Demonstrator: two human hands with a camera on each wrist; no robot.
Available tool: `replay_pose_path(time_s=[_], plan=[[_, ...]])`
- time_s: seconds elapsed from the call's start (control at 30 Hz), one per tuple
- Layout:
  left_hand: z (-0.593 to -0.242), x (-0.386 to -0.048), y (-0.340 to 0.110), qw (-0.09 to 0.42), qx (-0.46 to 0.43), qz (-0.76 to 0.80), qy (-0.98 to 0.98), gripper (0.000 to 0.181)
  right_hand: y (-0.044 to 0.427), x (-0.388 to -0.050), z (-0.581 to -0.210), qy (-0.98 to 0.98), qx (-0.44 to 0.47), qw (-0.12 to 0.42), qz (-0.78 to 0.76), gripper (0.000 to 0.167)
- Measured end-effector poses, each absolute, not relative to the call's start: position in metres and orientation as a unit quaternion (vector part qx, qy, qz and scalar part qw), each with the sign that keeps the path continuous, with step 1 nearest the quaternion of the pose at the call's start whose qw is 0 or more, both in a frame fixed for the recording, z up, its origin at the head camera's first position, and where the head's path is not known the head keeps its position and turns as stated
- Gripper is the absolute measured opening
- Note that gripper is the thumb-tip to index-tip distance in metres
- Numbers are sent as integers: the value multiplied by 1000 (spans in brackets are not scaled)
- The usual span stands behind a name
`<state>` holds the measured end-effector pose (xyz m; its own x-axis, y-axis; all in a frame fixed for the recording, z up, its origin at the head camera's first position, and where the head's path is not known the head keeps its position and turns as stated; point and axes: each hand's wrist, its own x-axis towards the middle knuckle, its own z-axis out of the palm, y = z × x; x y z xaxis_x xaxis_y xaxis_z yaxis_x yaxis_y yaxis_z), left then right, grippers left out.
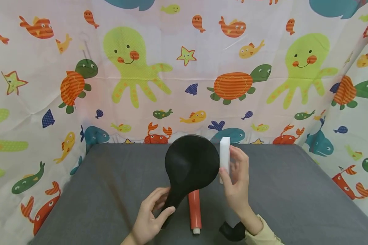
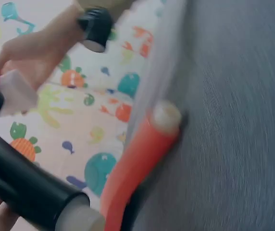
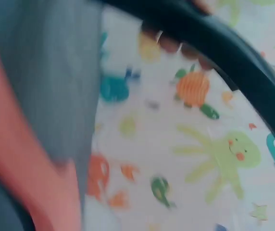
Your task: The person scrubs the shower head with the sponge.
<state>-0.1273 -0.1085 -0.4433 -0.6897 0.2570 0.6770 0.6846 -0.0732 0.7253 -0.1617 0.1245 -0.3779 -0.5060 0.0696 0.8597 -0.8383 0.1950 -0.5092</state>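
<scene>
A black, round-headed object with a handle (image 1: 191, 163) is held up by my left hand (image 1: 151, 214), fingers and thumb around its handle. My right hand (image 1: 239, 180) pinches a white block (image 1: 225, 156) upright beside the round head's right edge; whether they touch I cannot tell. Below the black head, a red tube-like handle with a pale end (image 1: 195, 211) shows above the grey cloth, its upper part hidden. In the left wrist view the black handle (image 2: 27, 187) has a pale end, and the white block (image 2: 18, 92) is in the right hand (image 2: 36, 53).
Grey cloth (image 1: 110, 190) covers the table. A patterned curtain (image 1: 178, 81) with sea animals stands behind and at both sides. A black band (image 1: 232, 231) is at the right wrist, by a pale yellow sleeve (image 1: 263, 234).
</scene>
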Motion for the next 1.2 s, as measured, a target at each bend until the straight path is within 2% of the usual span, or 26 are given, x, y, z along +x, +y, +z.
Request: replay_pose_path(time_s=[0.1, 0.17, 0.27, 0.4, 0.53, 0.67, 0.77, 0.9, 1.03, 1.2], plan=[[-441, -129, -109, 99, -413, -695, -580, 44, 117, -154, -377, -586, 328, 316, 670, 51], [-440, -129, -110, 32, -440, -725, -529, 46, 110, -149, -377, -538, 353, 280, 712, 51], [-440, -127, -109, -57, -444, -753, -482, 48, 98, -143, -379, -493, 390, 266, 731, 49], [-443, -125, -107, -129, -399, -781, -463, 41, 84, -139, -383, -521, 410, 288, 691, 47], [-448, -124, -106, -167, -379, -791, -451, 29, 72, -139, -393, -606, 421, 351, 576, 42], [-450, -124, -107, -211, -369, -795, -433, 31, 69, -148, -405, -667, 431, 400, 457, 38], [-451, -124, -108, -238, -348, -799, -429, 32, 73, -160, -407, -694, 426, 400, 420, 38], [-451, -123, -108, -252, -346, -793, -433, 35, 85, -179, -402, -726, 373, 389, 427, 40], [-450, -121, -108, -246, -359, -789, -433, 40, 97, -188, -402, -757, 309, 380, 433, 50], [-449, -122, -112, -229, -345, -808, -419, 40, 107, -182, -418, -787, 279, 369, 409, 50]])
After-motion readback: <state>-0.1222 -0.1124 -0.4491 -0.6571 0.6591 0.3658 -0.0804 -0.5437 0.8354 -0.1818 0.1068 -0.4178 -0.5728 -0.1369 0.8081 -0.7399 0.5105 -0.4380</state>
